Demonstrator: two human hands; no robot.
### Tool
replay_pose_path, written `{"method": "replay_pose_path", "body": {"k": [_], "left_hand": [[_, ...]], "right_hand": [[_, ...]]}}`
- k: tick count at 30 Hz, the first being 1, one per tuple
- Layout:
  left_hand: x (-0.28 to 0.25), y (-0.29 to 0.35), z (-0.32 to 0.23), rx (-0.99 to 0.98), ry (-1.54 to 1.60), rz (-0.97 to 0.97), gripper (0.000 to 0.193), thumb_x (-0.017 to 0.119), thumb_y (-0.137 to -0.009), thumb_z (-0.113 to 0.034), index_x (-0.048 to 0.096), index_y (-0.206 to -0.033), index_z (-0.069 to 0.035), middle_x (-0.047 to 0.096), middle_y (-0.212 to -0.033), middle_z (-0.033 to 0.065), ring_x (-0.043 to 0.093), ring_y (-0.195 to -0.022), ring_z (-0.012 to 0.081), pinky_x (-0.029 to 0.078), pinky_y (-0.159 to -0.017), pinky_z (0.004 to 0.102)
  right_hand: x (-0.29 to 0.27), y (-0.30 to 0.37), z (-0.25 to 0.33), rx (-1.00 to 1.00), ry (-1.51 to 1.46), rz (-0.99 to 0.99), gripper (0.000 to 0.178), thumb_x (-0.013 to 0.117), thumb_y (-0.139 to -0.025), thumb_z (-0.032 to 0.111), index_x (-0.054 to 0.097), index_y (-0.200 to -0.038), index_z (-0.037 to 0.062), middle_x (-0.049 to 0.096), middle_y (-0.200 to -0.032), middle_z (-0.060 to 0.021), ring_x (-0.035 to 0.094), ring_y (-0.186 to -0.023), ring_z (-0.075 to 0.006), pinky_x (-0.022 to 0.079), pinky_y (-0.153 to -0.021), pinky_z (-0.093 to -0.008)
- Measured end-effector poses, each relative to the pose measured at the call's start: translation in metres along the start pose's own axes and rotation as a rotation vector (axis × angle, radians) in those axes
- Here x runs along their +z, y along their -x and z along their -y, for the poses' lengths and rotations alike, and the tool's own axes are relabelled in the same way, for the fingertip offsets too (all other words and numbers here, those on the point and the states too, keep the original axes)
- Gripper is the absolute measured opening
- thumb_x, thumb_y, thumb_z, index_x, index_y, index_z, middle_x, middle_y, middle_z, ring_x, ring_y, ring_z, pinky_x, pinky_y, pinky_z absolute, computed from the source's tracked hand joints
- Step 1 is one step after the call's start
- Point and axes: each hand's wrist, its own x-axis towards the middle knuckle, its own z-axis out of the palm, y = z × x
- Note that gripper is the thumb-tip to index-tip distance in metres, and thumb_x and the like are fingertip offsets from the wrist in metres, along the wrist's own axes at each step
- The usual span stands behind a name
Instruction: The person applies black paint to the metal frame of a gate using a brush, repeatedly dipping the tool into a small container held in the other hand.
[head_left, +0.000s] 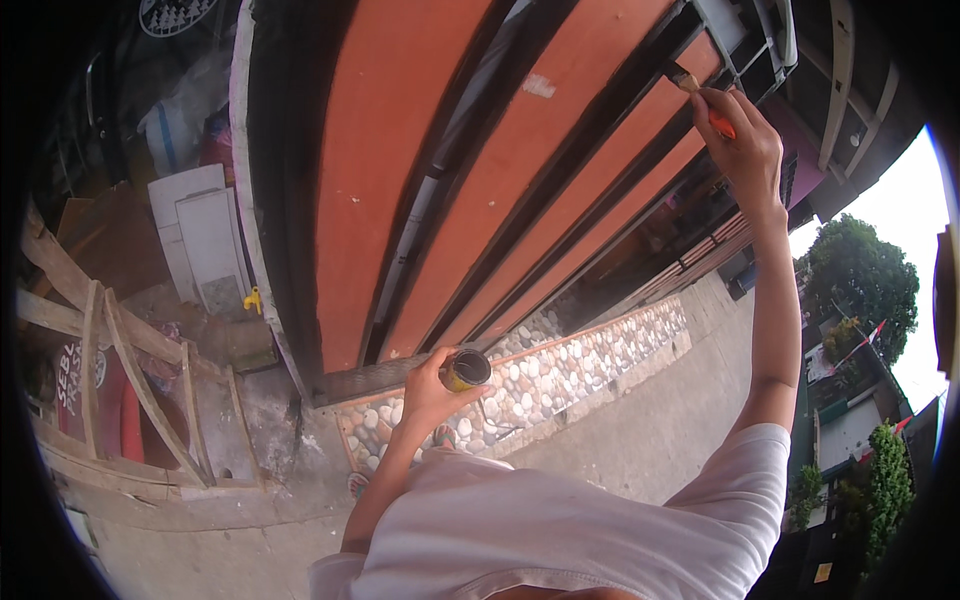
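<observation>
My right hand [745, 140], raised at the upper right, is closed round a paintbrush [722, 125] with an orange handle. Its dark bristles are at the black edge beside an orange panel [672, 105]; whether they touch it I cannot tell. Low in the middle, my left hand [428, 392] grips a small open paint can [466, 371] with dark paint inside. In front of me stands a slatted wall of wide orange panels [400, 130] with black strips and frames between them. One panel bears a whitish patch [538, 86].
A ledge of rounded pebbles [540, 385] runs along the wall's foot, above concrete ground [630, 430]. At left are a wooden frame [140, 370], white panels [205, 240] and a yellow tap [253, 300]. Metal bars [770, 45] cross near my right hand. Trees [862, 275] stand far right.
</observation>
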Motion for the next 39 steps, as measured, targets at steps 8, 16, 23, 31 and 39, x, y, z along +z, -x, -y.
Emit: {"method": "replay_pose_path", "body": {"k": [8, 16, 23, 31, 39], "left_hand": [[0.0, 0.001, 0.01, -0.013, -0.039, -0.018, 0.064, 0.09, -0.06, -0.031, 0.061, -0.109, -0.002, 0.071, -0.101, 0.0139, 0.069, -0.098, 0.0238, 0.055, -0.084, 0.0344], [0.002, 0.002, 0.005, -0.004, -0.037, -0.016, 0.062, 0.091, -0.06, -0.029, 0.062, -0.109, -0.003, 0.071, -0.1, 0.0126, 0.07, -0.096, 0.0227, 0.056, -0.083, 0.0341], [-0.002, 0.001, 0.001, -0.02, -0.045, -0.013, 0.062, 0.091, -0.06, -0.029, 0.062, -0.108, -0.003, 0.071, -0.101, 0.0128, 0.07, -0.096, 0.0227, 0.057, -0.082, 0.0341], [0.0, 0.002, 0.006, -0.013, -0.053, -0.02, 0.066, 0.091, -0.06, -0.031, 0.061, -0.111, -0.002, 0.07, -0.102, 0.0139, 0.07, -0.097, 0.0233, 0.056, -0.084, 0.0339], [0.002, 0.002, 0.014, -0.044, -0.066, -0.006, 0.068, 0.091, -0.059, -0.031, 0.06, -0.113, -0.002, 0.07, -0.104, 0.0139, 0.07, -0.096, 0.0242, 0.056, -0.083, 0.034]], "right_hand": [[0.0, 0.017, 0.042, 0.118, -0.438, 0.421, 0.013, 0.068, -0.088, 0.013, 0.067, -0.098, 0.0045, 0.067, -0.086, -0.0089, 0.069, -0.075, -0.0278, 0.057, -0.066, -0.0352], [-0.004, 0.011, 0.005, 0.145, -0.269, 0.341, 0.017, 0.065, -0.091, 0.012, 0.064, -0.106, 0.0046, 0.067, -0.093, -0.0106, 0.069, -0.079, -0.0284, 0.056, -0.068, -0.0348], [-0.023, 0.013, 0.012, 0.188, -0.257, 0.257, 0.021, 0.067, -0.088, 0.01, 0.067, -0.108, 0.005, 0.065, -0.094, -0.0093, 0.068, -0.078, -0.0251, 0.055, -0.069, -0.0337], [-0.011, 0.032, 0.013, 0.288, -0.483, 0.484, 0.02, 0.068, -0.086, 0.006, 0.072, -0.106, 0.0051, 0.066, -0.095, -0.0084, 0.067, -0.082, -0.0209, 0.054, -0.075, -0.0333], [-0.013, 0.027, -0.031, 0.255, -0.15, -0.035, 0.022, 0.069, -0.086, 0.008, 0.072, -0.108, 0.0099, 0.065, -0.095, -0.0089, 0.065, -0.08, -0.0198, 0.053, -0.07, -0.032]]}}
